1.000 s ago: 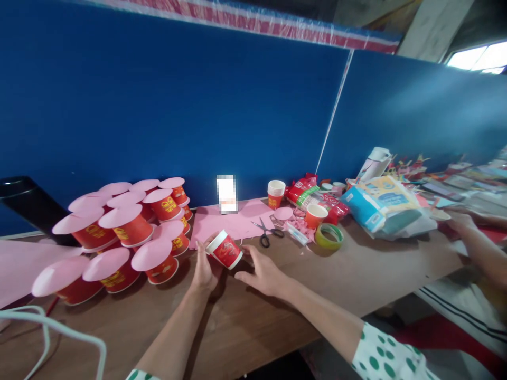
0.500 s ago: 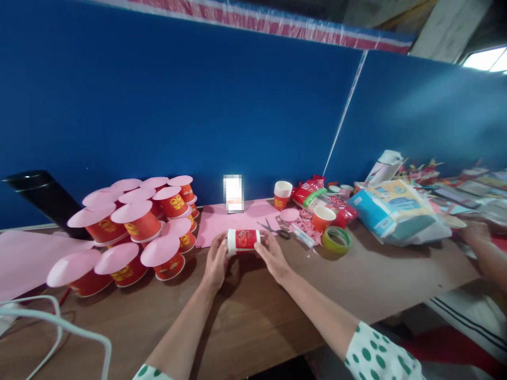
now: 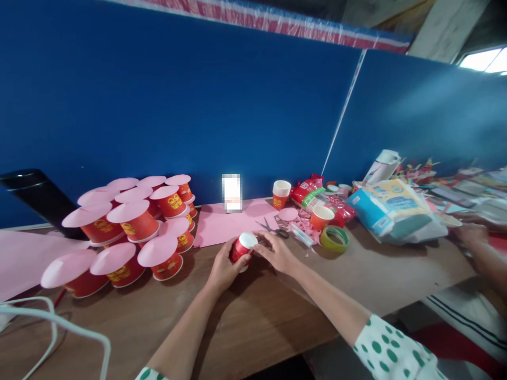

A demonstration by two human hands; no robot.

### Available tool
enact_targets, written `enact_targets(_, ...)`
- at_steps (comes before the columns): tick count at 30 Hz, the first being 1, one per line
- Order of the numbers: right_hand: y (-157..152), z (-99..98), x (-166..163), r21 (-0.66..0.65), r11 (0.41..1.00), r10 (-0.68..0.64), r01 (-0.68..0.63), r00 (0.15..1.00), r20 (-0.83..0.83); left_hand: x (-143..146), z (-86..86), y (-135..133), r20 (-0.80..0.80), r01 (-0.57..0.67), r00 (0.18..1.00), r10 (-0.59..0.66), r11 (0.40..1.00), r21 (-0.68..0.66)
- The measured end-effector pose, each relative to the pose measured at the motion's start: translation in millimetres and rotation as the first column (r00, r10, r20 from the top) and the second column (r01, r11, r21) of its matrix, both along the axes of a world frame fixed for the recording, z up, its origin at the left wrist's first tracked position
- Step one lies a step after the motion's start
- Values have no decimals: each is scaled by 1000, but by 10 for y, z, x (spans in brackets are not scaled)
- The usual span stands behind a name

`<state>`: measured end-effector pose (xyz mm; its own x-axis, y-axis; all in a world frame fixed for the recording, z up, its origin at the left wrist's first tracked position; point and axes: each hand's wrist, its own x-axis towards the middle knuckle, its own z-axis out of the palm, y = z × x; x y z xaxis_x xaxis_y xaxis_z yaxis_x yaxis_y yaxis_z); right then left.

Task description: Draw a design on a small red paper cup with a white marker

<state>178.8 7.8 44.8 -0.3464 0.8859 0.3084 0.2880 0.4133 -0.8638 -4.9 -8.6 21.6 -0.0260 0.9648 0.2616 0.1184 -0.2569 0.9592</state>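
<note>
My left hand (image 3: 225,264) is wrapped around a small bottle (image 3: 241,246) with a red label and a white top. The bottle stands tilted above the table, its white top facing up toward me. At the right edge of that top are the curled fingertips of my right hand (image 3: 279,250), pressed against it. Just beyond lie black scissors (image 3: 273,229) and a sheet of pink paper (image 3: 216,224). To the left, red paper cups (image 3: 137,227) carry pink cone-shaped paper tops (image 3: 129,211), several of them stacked.
Rightward are a stack of cups (image 3: 280,196), a red bag (image 3: 309,190), a single cup (image 3: 321,216), green tape (image 3: 335,238) and a blue-and-white package (image 3: 396,211). A black bottle (image 3: 43,200) leans far left, near a white cable (image 3: 79,319). Another person's hand (image 3: 473,235) is far right.
The bottle has turned from lying sideways between both hands to nearly upright in my left hand. My right hand has shifted to its white top.
</note>
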Motion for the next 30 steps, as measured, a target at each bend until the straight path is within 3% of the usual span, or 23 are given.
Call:
enact_targets(3,37,76,152,29,996,-84,83,995,47,18,-9,13,272,30,962,-2,994,-101)
enact_targets(6,74,99,307,46,991,-133,128,982,134,8,-15,31,592,117,805,29,972,-206)
enact_targets(9,128,89,470,132,973,-220,188,929,298,-22,14,32,729,210,679,83,930,-302)
enact_targets(11,168,111,586,261,941,-320,216,820,475,-46,56,20,764,269,638,95,902,-337)
enact_targets(13,205,168,702,350,915,-393,202,650,650,-69,102,3,798,347,598,71,875,-338)
enact_targets(16,261,270,848,313,913,-387,263,312,868,-96,141,-12,846,433,534,7,857,-281)
enact_targets(17,282,293,885,295,910,-374,290,274,886,-103,141,-13,853,447,521,-9,855,-264)
enact_targets(23,373,288,980,214,912,-295,351,196,935,-112,97,0,838,456,544,-39,853,-256)
enact_targets(30,369,300,972,196,905,-285,378,198,938,-98,146,-19,819,422,574,-11,861,-285)
